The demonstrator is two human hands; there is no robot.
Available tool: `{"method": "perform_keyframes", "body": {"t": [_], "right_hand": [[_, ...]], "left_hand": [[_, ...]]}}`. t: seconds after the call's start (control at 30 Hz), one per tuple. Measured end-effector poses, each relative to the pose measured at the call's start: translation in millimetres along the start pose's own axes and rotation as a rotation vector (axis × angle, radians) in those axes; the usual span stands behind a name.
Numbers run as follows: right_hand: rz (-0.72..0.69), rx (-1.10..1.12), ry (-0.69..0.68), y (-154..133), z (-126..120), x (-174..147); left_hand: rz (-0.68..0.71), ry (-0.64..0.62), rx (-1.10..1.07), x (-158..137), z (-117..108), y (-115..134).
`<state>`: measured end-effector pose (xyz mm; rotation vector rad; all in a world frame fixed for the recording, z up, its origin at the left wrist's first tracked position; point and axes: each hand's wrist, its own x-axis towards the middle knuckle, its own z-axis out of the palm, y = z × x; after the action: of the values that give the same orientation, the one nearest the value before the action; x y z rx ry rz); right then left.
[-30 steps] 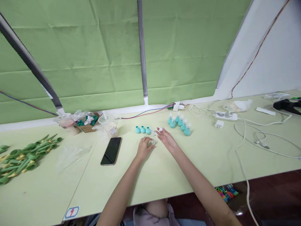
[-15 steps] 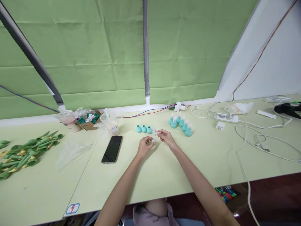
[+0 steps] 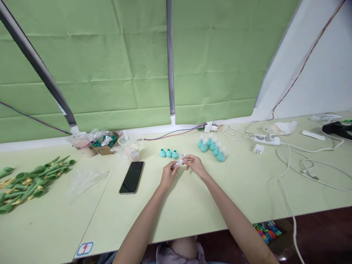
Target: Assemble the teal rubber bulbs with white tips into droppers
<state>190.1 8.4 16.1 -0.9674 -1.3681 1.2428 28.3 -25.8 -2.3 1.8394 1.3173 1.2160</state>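
Between my two hands, over the middle of the table, is a small whitish translucent plastic piece [image 3: 179, 162]; its exact kind is too small to make out. My left hand [image 3: 168, 175] pinches it from the left. From the right, my right hand [image 3: 195, 165] has its fingers closed at the piece's other side. Just beyond my left hand stand three small teal pots [image 3: 168, 154] in a row, their tops uncovered. To the right of my right hand is a group of several teal pots [image 3: 212, 146] with white pointed tips on them.
A black phone [image 3: 132, 178] lies left of my left arm. Behind it are a plastic cup [image 3: 133, 151] and a small cardboard box [image 3: 105, 149]. Green flower-like parts [image 3: 34, 179] are heaped far left. A power strip [image 3: 265, 139] and white cables [image 3: 286, 165] lie right.
My left hand's fingers have closed in around the whitish piece, and my hands have come together on it. The pots stay where they were; the view has shifted slightly.
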Motion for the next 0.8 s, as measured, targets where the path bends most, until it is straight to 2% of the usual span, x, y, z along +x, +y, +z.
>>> {"method": "perform_keyframes", "body": {"t": [0.2,0.53,0.8], "right_hand": [[0.047,-0.036,0.019,7.9,1.9,0.9],[0.011,-0.012,-0.2,12.2,-7.0,-1.1],[0.028,-0.083,-0.29,11.5,-13.0,-1.7]], "left_hand": [[0.102,0.028,0.136,-2.3,-2.5,0.2],[0.193,-0.074,0.254,-8.9,-5.4,-0.9],[0.303,-0.14,0.513,-9.8,-0.8,-10.0]]}}
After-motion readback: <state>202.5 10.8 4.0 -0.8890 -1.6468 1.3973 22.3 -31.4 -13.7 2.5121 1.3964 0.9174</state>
